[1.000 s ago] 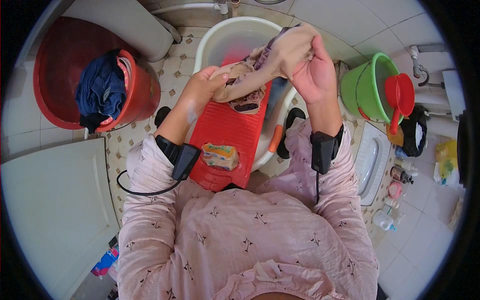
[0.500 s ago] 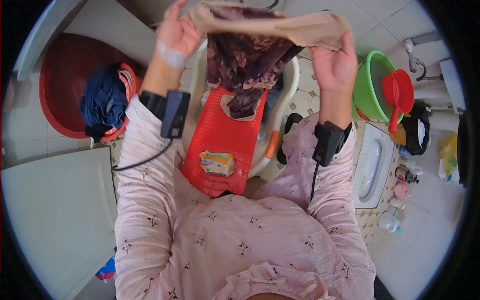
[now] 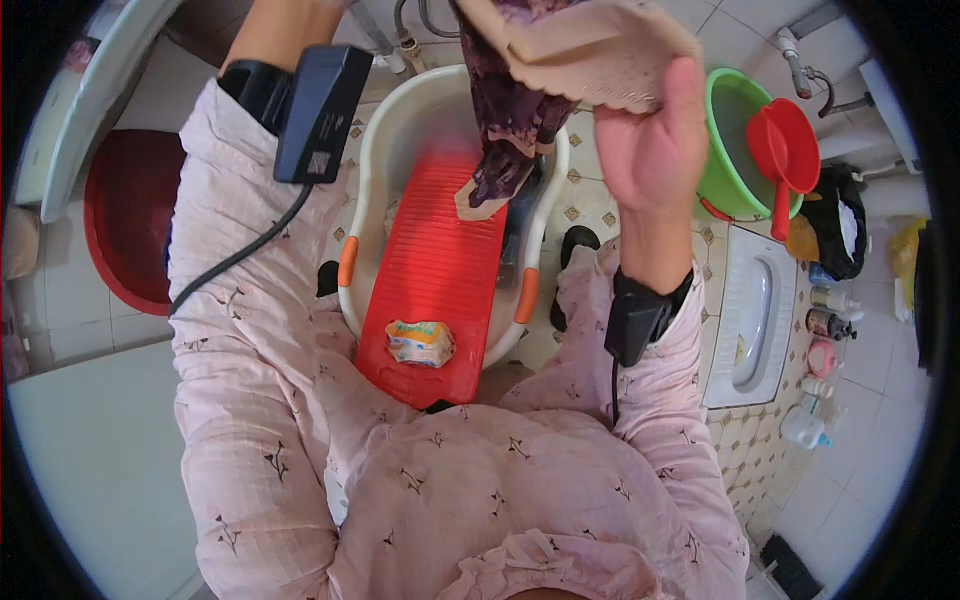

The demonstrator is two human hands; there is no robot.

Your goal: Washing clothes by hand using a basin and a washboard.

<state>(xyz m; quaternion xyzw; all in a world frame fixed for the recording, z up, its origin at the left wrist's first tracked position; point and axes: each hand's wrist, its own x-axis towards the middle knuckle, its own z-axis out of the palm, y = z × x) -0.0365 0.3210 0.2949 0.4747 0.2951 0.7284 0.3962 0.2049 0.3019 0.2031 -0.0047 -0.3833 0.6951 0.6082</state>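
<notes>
A dark purple floral garment [image 3: 512,105] with a wide beige band hangs over the white tub [image 3: 369,190]. My right hand [image 3: 650,150] grips the beige band, thumb up along its edge. My left hand is raised at the top edge; only its wrist side [image 3: 300,15] shows, and its fingers lie outside the picture. Below, the garment's beige-tipped lower end hangs over a red washboard [image 3: 435,260] that slants out of the tub toward my lap. A bar of soap in a yellow-and-white wrapper [image 3: 420,342] rests on the washboard's near end.
At right stand a green bucket [image 3: 722,165] with a red dipper [image 3: 783,150] on it, a squat toilet [image 3: 752,315] and several bottles [image 3: 828,322] along the wall. A dark red basin [image 3: 130,220] sits at left, partly behind my sleeve. Pipes [image 3: 405,45] run behind the tub.
My left hand has gone up and left, nearly out of the picture. The garment has risen and narrowed, its lower end still over the washboard. My view has shifted slightly.
</notes>
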